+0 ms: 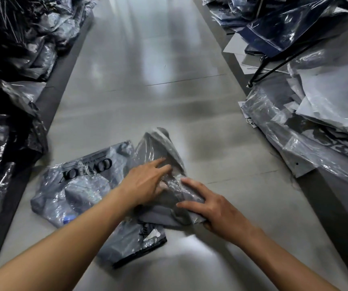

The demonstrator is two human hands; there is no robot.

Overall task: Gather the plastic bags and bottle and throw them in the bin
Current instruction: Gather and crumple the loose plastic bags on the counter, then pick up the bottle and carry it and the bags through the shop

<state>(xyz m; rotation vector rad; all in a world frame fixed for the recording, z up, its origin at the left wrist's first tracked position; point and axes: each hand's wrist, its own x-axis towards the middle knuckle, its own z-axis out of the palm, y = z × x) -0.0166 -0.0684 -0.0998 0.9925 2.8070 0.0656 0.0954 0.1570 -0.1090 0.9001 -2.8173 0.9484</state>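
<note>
On the glossy grey floor, the person's left hand presses flat, fingers spread, on a crinkled clear plastic bag. The right hand pinches the same bag's bunched edge. A printed grey plastic bag lies beside it, a blue bottle cap showing beneath.

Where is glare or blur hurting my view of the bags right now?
Head view: ceiling-light glare streaks the floor ahead and pools white below the bags; the clear plastic bag under the left hand and right hand shows crinkled highlights; motion blur softens fingertips; wide-angle bending curves the side piles; the blue cap stays readable.
</note>
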